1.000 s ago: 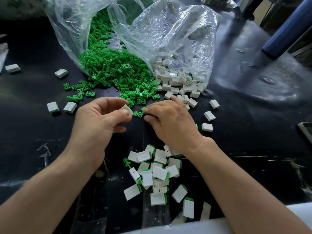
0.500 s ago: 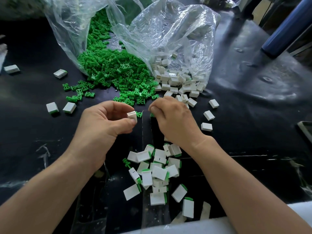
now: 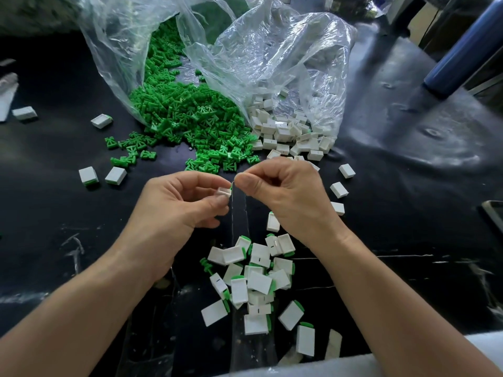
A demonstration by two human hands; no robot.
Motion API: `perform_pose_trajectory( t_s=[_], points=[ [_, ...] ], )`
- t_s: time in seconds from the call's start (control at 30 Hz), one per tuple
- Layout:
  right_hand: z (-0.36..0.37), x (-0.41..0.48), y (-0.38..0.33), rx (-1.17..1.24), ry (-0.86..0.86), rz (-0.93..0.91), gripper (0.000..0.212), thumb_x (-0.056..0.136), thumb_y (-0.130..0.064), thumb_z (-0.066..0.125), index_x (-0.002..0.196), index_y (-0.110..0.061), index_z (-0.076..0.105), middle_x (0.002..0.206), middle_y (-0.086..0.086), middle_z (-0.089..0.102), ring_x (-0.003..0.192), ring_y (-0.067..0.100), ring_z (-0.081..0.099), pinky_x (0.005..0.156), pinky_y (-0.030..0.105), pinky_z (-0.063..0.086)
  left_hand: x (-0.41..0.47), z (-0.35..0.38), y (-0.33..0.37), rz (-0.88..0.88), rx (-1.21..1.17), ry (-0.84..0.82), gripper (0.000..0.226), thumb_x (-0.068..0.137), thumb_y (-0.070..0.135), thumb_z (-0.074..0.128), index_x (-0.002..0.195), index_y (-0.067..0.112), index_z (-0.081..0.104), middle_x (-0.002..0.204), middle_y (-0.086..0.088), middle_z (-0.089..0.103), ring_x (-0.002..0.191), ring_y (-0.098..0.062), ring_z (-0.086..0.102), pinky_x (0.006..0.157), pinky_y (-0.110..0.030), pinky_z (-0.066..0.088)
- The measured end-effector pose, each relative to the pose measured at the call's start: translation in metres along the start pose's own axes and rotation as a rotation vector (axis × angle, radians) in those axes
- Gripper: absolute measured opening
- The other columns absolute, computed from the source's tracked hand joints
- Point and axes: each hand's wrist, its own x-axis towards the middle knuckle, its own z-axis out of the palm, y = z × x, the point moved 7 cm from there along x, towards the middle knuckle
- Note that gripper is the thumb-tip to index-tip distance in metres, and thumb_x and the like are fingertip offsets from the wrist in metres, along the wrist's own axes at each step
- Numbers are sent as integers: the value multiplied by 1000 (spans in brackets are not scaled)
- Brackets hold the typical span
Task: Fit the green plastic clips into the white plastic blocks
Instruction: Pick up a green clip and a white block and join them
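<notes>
R hand (image 3: 288,197) brought clip (image 3: 231,186) to L hand's (image 3: 177,208) block (image 3: 223,192) over black table (image 3: 408,186).

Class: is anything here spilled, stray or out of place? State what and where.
Green clips spill from the clear bag onto the black table. A few white blocks lie stray at far left, away from the near pile.

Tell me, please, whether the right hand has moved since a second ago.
Yes. The right hand has lifted off the table below the green clip heap and turned thumb-up, uncovering a loose white block near its wrist.
</notes>
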Motion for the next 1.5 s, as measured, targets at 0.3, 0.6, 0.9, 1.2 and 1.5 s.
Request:
perform_pose_trajectory(
  t_s=[0.3,0.6,0.9,1.2,1.5],
  points=[
    [1,-2,2,204,4,44,16,87,-15,61,73,-23,60,50,-10,57,44,2,51,44,15,44,-1,1,4,26,17,18,15,58,13,71,72,11,67,62,0,69,58,-8,63,53,-14,51],
    [11,-2,2,183,-121,63,22,89,-3,54,78,-21,59,65,-2,60,54,5,57,54,19,51,0,0,4,36,32,15,13,55,18,71,68,15,70,62,0,69,57,-6,61,53,-14,50],
    [12,-4,4,165,-153,81,23,89,-4,55,76,-22,59,64,-3,60,52,3,57,53,17,50,-2,-2,7,54,92,42,6,60,15,73,66,17,70,58,3,67,51,-2,57,49,-12,47],
    [16,-5,7,104,-185,89,22,90,-7,56,76,-24,59,63,-4,59,52,5,57,53,18,50,-2,-1,7,56,106,32,11,60,17,72,71,16,71,58,3,68,52,0,58,48,-11,46],
    [17,-7,6,-119,-242,89,19,92,-23,52,76,-18,59,63,-5,57,65,21,58,65,42,51,-1,0,5,41,79,5,16,57,21,70,72,16,72,63,-1,70,54,-3,61,49,-13,48]
  ],
)
